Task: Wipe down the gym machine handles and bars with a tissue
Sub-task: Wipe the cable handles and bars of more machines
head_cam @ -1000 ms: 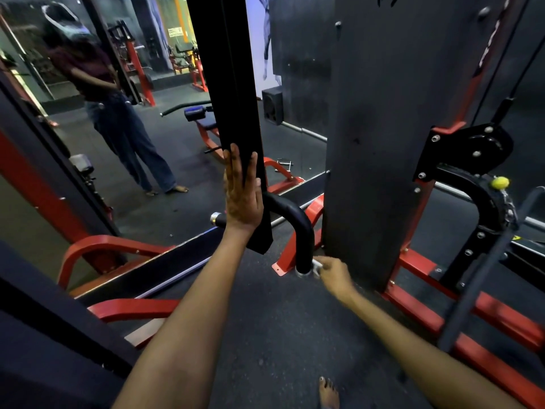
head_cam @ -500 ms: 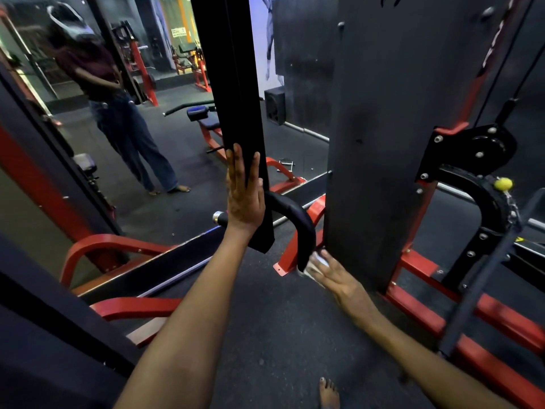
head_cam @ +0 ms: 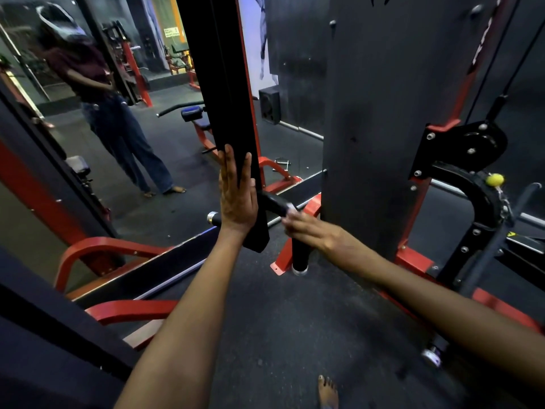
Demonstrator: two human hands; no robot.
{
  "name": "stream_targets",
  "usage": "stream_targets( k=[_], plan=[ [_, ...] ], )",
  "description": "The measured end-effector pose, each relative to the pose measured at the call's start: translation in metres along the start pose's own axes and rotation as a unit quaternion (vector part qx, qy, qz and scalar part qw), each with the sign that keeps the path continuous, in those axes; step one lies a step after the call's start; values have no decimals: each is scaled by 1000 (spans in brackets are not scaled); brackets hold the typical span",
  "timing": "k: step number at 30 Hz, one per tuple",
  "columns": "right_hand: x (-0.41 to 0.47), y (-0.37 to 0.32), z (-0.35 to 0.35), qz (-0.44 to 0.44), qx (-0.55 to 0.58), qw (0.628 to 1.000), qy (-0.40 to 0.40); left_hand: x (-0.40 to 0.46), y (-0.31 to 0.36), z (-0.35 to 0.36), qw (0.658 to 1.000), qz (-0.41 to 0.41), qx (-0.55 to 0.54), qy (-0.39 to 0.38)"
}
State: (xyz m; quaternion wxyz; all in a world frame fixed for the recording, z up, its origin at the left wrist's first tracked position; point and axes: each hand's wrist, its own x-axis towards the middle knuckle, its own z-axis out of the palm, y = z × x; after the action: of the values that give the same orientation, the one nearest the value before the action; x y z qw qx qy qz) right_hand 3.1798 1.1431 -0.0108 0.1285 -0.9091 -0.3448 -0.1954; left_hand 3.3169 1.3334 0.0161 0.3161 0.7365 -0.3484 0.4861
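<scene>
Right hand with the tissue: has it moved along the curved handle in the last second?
Yes. The right hand has climbed with the tissue from the curved handle's lower capped end up to its bend.

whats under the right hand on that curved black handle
A white tissue pressed on the handle by the right hand; only its edge shows, the rest is covered.

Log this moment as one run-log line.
step: wiping curved handle | right hand: holds tissue on bend | left hand: flat on black post

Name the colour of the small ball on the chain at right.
Yellow ball; head view.
</scene>
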Motion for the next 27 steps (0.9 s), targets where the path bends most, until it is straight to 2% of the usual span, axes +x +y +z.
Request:
stream_targets(
  k=[2,3,5,8,9,11,13,17,20,21,23,25,26,27],
  plan=[
    [-40,9,8,-11,-9,999,-49,-1,1,0,1000,-6,1,-2],
    [-52,10,8,-8,-22,999,-39,-1,1,0,1000,-10,2,-1],
    [-43,8,0,7,-17,1000,18,-1,1,2,1000,-12,4,7],
    [27,-5,-21,27,-32,990,133,0,-1,4,1000,-5,3,8],
    [52,-12,-26,33,-47,989,138,1,-3,5,1000,-5,5,4],
    [80,-13,-20,50,-50,993,98,1,-5,5,1000,-2,10,4],
    [78,-8,-5,25,-68,995,66,0,-7,4,1000,6,8,0],
    [19,12,13,-106,-134,985,5,-2,-6,2,1000,1,-4,-16],
    [-27,16,17,-95,-83,992,-13,-2,-5,3,1000,-3,-3,-21],
    [-32,12,14,-64,-49,997,11,-2,-5,3,1000,-6,-4,-21],
    [-14,0,6,17,16,993,120,-2,-4,5,1000,-10,-7,-15],
    [24,-5,-3,122,70,956,256,-3,-3,8,1000,-15,-7,-10],
    [41,-7,-3,172,98,936,290,-3,-3,9,1000,-18,-6,-10],
    [53,-11,-3,200,117,928,290,-3,-3,9,1000,-19,-6,-9]
  ],
)
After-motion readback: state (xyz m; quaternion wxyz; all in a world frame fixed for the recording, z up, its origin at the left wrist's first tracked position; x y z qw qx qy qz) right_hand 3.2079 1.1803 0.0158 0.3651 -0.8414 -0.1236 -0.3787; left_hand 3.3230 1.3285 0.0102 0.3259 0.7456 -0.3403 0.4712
